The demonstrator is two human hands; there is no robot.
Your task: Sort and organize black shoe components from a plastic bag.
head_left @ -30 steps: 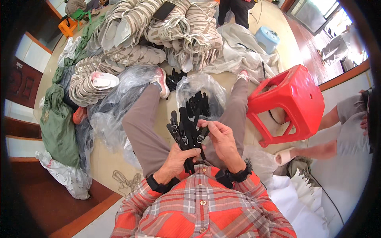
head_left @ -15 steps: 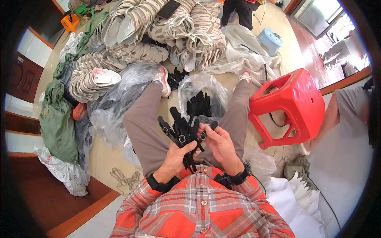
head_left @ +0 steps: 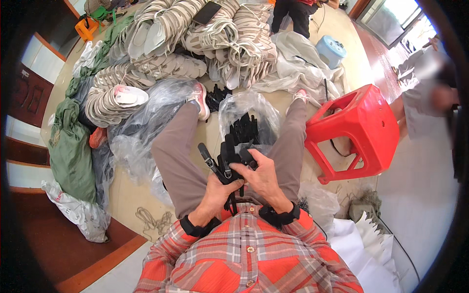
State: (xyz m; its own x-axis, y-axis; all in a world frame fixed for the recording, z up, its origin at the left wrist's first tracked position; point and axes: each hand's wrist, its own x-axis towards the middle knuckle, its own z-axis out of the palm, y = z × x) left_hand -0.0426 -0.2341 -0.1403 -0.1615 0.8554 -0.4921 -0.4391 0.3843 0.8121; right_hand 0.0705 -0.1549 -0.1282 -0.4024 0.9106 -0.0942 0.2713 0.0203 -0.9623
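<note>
Over my lap, my left hand (head_left: 215, 194) is closed around a bundle of black buckle straps (head_left: 227, 155). Small silver buckles show on some, and loose ends hang below the fist. My right hand (head_left: 264, 175) is bent over the right side of the bundle, its thumb on the straps and its fingers pinching a black strap partly hidden by the hand. Just beyond, between my legs, a clear plastic bag (head_left: 266, 105) holds more black straps (head_left: 244, 129). Another small heap of black straps (head_left: 216, 96) lies by my left shoe.
Stacked beige shoe parts (head_left: 161, 39) are piled ahead, a dark phone (head_left: 207, 13) on top. A red plastic stool (head_left: 376, 127) stands at right, with a person (head_left: 425, 112) beyond it. A blue stool (head_left: 331, 51) is farther off. Green sacking (head_left: 73, 151) lies left.
My right hand has moved left and inward, from holding one buckled strap apart to pressing against the bundle. The person at right has shifted. My left hand keeps its hold.
</note>
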